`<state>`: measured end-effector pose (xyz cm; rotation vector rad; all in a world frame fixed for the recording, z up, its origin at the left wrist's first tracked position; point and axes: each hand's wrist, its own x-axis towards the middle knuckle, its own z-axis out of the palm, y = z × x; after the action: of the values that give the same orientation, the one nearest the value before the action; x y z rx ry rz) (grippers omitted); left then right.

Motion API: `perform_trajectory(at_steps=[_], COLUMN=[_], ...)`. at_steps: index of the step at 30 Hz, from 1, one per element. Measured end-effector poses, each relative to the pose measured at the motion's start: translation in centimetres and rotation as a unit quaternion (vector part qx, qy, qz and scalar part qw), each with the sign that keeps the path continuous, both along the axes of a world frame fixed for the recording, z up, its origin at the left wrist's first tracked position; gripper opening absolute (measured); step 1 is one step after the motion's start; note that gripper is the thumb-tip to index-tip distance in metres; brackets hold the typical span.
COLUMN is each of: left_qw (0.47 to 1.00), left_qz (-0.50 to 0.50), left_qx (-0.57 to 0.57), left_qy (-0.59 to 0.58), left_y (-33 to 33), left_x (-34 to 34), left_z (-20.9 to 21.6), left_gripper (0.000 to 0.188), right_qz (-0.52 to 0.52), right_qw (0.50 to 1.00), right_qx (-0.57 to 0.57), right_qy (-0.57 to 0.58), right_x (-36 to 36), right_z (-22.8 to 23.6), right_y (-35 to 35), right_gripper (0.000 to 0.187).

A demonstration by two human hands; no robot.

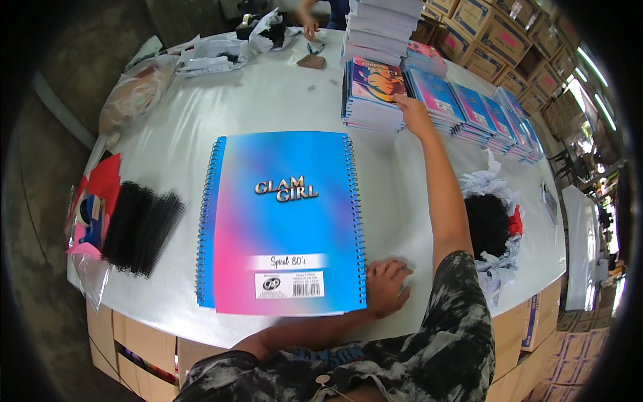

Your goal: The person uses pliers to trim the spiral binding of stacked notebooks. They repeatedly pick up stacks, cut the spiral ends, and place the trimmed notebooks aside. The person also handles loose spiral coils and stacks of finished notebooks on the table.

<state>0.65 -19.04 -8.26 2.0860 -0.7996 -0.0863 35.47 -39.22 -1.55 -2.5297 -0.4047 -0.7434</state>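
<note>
a worker's right hand [406, 109] touches a stack's [372, 116] colorful top notebook [376, 80], its grip impossible to tell; the left hand [386, 289] rests unclenched beside a blue-and-pink spiral notebook [288, 224].

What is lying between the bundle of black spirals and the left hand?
In the head view, a blue-and-pink notebook lies between the black spirals and the left hand; a strip of table shows beside the spirals.
</note>
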Motion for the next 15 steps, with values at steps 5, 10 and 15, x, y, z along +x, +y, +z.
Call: perform_trajectory(at_steps=[5,10,15], left_qw=[0.999,0.997,0.96], left_qz=[0.006,0.012,-0.113], left_qx=[-0.022,-0.05,-0.245], left_qy=[-0.027,-0.057,-0.072], left_y=[0.0,0.6,2.6], left_x=[-0.3,-0.2,-2.6], left_z=[-0.1,0.0,5.0], left_gripper=[0.039,0.036,0.026], right_qz=[-0.075,-0.03,0.116], right_qw=[0.991,0.999,0.925], right_qx=[-0.11,-0.019,0.352], right_qy=[0.003,-0.039,0.087], right_x=[-2.3,-11.8,-25.1], right_z=[1.4,6.0,11.1], right_y=[0.9,7.7,14.1], right_gripper=[0.029,0.038,0.051])
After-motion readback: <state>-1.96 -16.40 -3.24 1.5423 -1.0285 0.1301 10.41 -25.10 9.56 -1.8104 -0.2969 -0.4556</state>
